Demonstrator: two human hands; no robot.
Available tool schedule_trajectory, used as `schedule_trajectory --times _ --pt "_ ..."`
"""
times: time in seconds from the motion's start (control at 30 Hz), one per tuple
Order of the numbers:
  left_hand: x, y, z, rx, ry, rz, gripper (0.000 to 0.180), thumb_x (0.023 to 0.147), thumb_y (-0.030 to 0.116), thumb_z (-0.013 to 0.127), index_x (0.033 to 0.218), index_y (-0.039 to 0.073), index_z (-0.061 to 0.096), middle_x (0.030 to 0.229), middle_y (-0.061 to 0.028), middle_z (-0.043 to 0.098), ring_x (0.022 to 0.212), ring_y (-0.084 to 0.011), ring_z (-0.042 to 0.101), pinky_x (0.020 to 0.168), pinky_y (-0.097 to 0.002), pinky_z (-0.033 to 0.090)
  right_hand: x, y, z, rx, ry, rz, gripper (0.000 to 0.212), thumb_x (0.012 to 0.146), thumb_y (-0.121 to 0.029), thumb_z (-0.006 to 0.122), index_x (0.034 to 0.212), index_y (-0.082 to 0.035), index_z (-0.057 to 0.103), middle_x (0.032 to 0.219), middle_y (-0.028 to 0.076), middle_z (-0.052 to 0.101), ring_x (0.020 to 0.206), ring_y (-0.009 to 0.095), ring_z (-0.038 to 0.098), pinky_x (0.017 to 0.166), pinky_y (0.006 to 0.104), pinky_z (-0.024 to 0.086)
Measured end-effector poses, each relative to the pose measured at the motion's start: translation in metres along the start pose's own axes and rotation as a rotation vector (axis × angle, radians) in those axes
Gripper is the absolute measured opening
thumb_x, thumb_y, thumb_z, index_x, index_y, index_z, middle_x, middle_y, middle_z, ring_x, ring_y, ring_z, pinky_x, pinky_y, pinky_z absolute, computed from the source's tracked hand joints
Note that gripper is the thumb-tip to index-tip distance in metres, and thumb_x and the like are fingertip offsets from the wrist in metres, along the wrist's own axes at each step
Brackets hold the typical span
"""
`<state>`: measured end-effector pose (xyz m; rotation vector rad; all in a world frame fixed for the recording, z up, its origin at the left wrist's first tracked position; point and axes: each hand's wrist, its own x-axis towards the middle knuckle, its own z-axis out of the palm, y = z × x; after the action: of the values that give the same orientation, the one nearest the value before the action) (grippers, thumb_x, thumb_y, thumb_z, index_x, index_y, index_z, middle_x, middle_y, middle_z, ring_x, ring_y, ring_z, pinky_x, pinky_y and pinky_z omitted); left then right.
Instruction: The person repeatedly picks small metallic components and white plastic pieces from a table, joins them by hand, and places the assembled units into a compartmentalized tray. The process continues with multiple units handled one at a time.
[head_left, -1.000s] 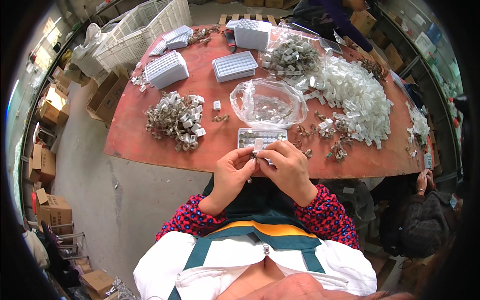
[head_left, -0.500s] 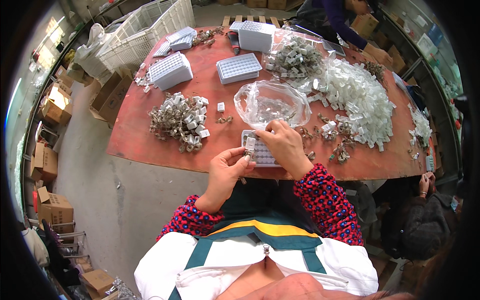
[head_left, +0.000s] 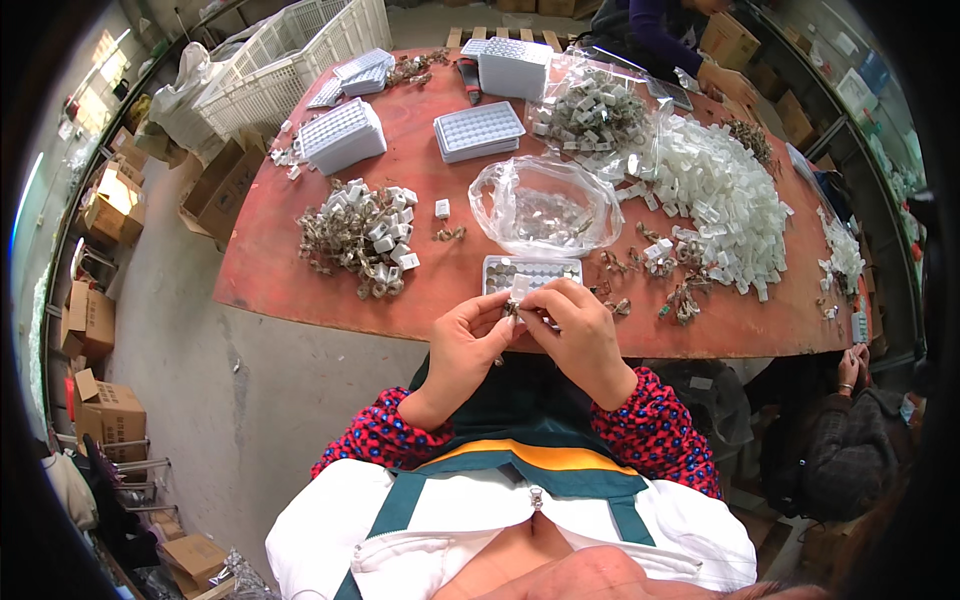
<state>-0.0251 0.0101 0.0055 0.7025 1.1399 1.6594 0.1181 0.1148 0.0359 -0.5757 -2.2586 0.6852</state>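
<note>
A small white and metal part [head_left: 516, 306] is pinched between the fingertips of the left hand [head_left: 468, 345] and the right hand [head_left: 578, 335], just in front of the small tray [head_left: 530, 273]. It is best kept steady and aligned (a judgement). Both hands are curled nearly closed, wrists raised, forearms angled inward toward the tray

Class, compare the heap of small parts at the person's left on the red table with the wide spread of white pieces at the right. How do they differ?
The left heap of mixed brown-and-white parts is compact; the right spread of white plastic pieces is far wider. The left heap mixes brownish metal with white; the right spread is almost wholly white. Both lie loose on the red table.
</note>
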Motion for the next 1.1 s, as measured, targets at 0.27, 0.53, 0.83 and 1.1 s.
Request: schedule_trajectory --times 0.27,0.53,0.83,1.1 --pt "0.002 -0.009 -0.004 0.042 0.038 0.006 0.033 0.097 0.004 0.065 0.126 -0.01 0.059 0.111 -0.0161 0.072 0.097 -0.0175 0.072 0.083 -0.027 0.06 -0.003 -0.003 -0.001 -0.012 -0.084 0.006 0.014 0.085 -0.007 0.072 0.098 -0.004 0.072 0.095 0.011 0.067 0.083 0.028 0.068 0.072 0.0352 0.056" --pt "0.002 -0.006 -0.005 -0.027 0.052 -0.066 0.029 0.097 0.006 0.067 0.123 -0.009 0.062 0.111 -0.0148 0.072 0.094 -0.0168 0.072 0.083 -0.0277 0.061 0.017 0.018 0.002 0.546 -0.048 0.485 0.026 0.091 -0.015 0.071 0.113 0.001 0.07 0.101 0.009 0.073 0.087 0.016 0.07 0.074 0.0319 0.055" --pt "-0.001 0.005 0.002 0.008 -0.028 -0.014 0.034 0.098 0.004 0.066 0.128 -0.01 0.059 0.115 -0.0156 0.071 0.101 -0.0181 0.071 0.088 -0.0304 0.061 0.01 0.004 -0.005 0.123 0.057 0.044 0.013 0.083 -0.004 0.074 0.097 -0.003 0.073 0.087 0.01 0.072 0.076 0.022 0.072 0.069 0.0315 0.057" --pt "-0.007 0.0 0.005 -0.07 -0.091 0.135 0.036 0.096 0.003 0.069 0.129 -0.008 0.059 0.113 -0.0131 0.071 0.101 -0.0152 0.069 0.088 -0.0268 0.057 0.004 -0.009 -0.017 0.073 0.06 -0.137 0.02 0.078 -0.003 0.078 0.096 -0.007 0.072 0.091 0.006 0.071 0.079 0.024 0.07 0.07 0.035 0.057"
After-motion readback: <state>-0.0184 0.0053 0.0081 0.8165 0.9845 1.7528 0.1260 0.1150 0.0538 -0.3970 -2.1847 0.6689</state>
